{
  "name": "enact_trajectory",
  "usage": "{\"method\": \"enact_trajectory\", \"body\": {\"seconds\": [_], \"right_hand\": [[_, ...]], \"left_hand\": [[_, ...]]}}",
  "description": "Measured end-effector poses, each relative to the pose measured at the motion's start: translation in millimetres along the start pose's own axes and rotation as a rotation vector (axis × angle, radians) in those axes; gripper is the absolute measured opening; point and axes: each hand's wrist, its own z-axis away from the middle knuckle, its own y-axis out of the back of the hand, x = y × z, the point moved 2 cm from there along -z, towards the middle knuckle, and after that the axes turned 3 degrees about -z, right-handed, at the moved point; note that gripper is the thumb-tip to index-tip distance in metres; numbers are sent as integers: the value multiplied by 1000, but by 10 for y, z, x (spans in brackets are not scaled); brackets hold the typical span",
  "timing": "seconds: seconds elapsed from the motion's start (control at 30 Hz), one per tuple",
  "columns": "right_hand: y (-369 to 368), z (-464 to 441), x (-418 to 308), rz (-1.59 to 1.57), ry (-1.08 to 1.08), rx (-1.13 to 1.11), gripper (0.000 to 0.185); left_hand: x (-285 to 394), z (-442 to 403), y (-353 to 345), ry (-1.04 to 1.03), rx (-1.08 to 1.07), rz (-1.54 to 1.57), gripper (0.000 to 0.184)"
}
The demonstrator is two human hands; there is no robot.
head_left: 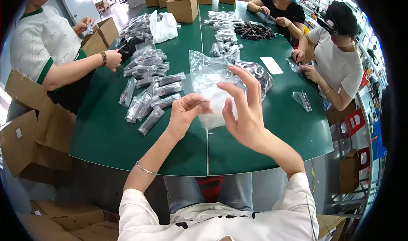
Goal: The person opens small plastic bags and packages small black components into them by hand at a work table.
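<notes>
Green bench (242, 160) runs underneath, cartons (182, 9) at its far end. Left hand (185, 111) pinches a clear plastic bag (215, 117), thumb to fingertips; bag sits between both hands. Right hand (247, 115) raised, fingers spread, loosely curled.

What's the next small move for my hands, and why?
Probably bring your right hand to the clear plastic bags and pinch one edge. That hand is open, fingers spread, with nothing visible in its grip, and the bags lie right by it. Your left hand is already pinched, though I can't tell what it holds.
</notes>
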Motion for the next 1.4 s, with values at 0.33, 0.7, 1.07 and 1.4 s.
{"method": "enact_trajectory", "body": {"seconds": [0.33,0.7,1.07,1.4], "right_hand": [[1032,-295,-1013,-86,640,139,25],[1094,-236,-1173,-137,704,106,24],[531,-7,-407,-297,-136,-206,12],[-327,586,278,-1318,-1169,-331,40]], "left_hand": [[-173,-88,152,70,136,98,19],[-137,-73,210,52,111,46,17],[-35,-56,217,-2,81,128,25],[-8,-44,138,-86,-70,-87,24]]}}
